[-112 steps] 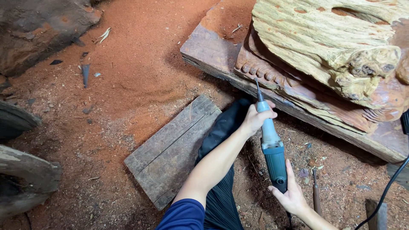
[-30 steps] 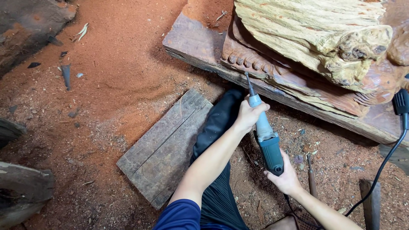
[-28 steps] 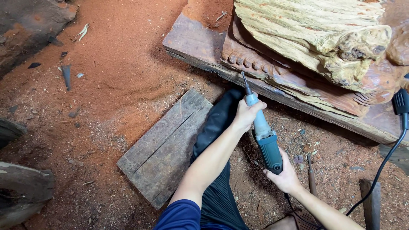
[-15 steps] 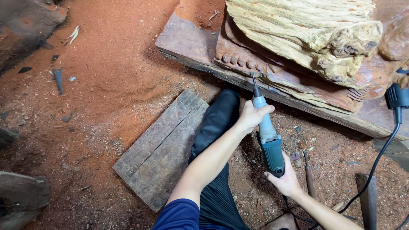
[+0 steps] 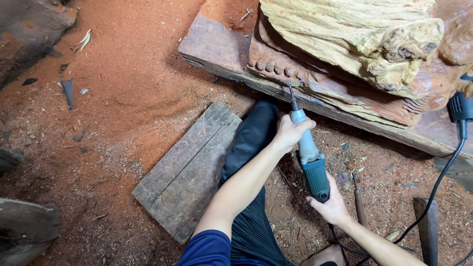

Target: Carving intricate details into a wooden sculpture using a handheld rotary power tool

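Raised slightly, grinder stays gripped by left hand, right hand.

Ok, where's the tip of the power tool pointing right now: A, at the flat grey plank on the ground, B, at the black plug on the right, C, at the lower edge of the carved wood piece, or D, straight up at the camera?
C: the rotary tool, held in the left hand and right hand, has its bit at the carved wood piece's lower edge.

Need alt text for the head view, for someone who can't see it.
Both hands hold a teal and grey electric die grinder, left hand near the front, right hand at the rear, its bit at the edge of a large carved reddish wood sculpture above red sawdust-covered ground.
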